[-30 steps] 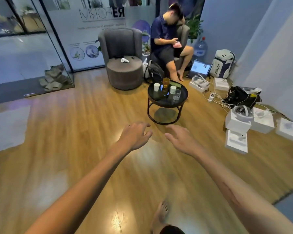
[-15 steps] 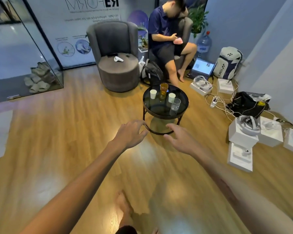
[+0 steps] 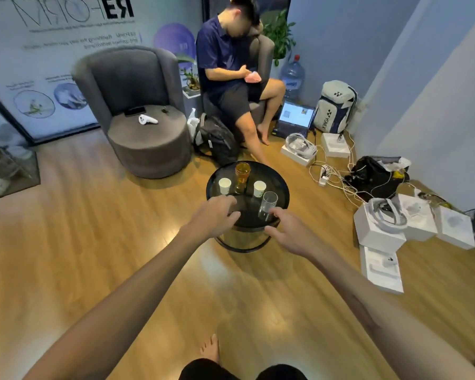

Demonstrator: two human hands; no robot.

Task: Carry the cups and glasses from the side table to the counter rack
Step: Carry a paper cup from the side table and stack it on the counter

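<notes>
A round black side table (image 3: 281, 185) stands on the wood floor ahead of me. On it are an amber glass (image 3: 242, 176), a white paper cup (image 3: 225, 185) to its left, another white paper cup (image 3: 259, 188) to its right, and a clear glass (image 3: 268, 205) at the near right. My left hand (image 3: 213, 216) hovers over the table's near left edge, fingers spread, empty. My right hand (image 3: 291, 231) reaches toward the near right edge, its fingertips close to the clear glass, holding nothing. No counter rack is in view.
A person sits in a grey armchair (image 3: 261, 58) behind the table, with a black backpack (image 3: 217, 141) at their feet. An empty grey armchair (image 3: 137, 116) stands left. White boxes (image 3: 381, 234), cables (image 3: 332, 176) and bags crowd the floor at right. A glass wall is at left.
I have walked closer to the side table. Both hands have gone from the open floor to the table's near edge, the right hand nearing the clear glass.
</notes>
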